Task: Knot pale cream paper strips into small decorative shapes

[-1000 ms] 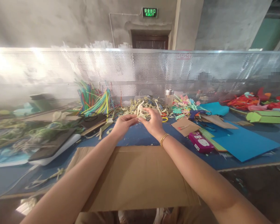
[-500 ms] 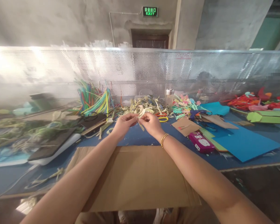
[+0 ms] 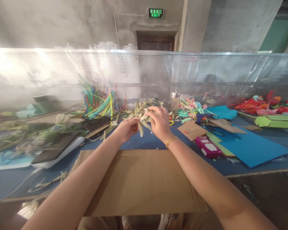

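count: 2 grips, left grip (image 3: 128, 129) and right grip (image 3: 160, 123); 1 pale leafy piece (image 3: 141, 128) there, strips overlap too much to count; 1 bracelet (image 3: 171, 142); 2 shoes (image 3: 165, 220); 1 cardboard sheet (image 3: 146, 182) at the front; 1 surface (image 3: 93, 145); 1 purple box (image 3: 208, 147); 2 blue sheets on the right, large blue sheet (image 3: 256, 145) and small blue sheet (image 3: 223, 111); 1 silver-lidded bottle (image 3: 175, 101); 1 bundle of coloured stems (image 3: 103, 105), stems uncountable; 1 perforated screen (image 3: 124, 73); 1 exit sign (image 3: 156, 13); 1 door (image 3: 155, 44)

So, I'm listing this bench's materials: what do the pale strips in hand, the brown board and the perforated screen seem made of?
Pale strips: matt, perhaps dried husk or leaf, given their creased look; possibly paper.
Brown board: matt, likely cardboard, from its colour and creases.
Perforated screen: shiny, probably metal, from bright reflections.
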`<state>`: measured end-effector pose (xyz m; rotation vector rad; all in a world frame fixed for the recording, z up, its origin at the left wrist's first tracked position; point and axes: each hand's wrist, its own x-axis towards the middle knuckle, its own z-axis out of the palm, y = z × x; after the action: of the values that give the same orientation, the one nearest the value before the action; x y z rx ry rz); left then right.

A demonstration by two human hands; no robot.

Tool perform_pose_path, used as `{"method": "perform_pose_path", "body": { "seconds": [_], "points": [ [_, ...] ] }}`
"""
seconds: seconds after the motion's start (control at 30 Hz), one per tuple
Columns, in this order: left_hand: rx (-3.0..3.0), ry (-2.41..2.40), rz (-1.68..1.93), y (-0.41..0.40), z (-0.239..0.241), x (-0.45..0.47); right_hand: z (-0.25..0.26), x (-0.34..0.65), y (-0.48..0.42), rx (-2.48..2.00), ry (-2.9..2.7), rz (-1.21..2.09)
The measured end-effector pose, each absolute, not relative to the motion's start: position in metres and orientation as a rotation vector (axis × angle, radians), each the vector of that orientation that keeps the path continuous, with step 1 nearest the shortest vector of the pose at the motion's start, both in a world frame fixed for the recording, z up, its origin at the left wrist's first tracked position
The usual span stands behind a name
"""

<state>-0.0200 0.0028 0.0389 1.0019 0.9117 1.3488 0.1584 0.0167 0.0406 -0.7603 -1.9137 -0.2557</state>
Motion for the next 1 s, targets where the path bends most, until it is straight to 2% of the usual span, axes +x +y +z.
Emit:
{"method": "perform_pose_path", "body": {
  "seconds": [1.0],
  "points": [
    [1.092,0.862,1.217,0.0013,0.0377,-0.0208,0.0431,0.1578,0.0127,-0.682,-2.111,-0.317]
  ]
}}
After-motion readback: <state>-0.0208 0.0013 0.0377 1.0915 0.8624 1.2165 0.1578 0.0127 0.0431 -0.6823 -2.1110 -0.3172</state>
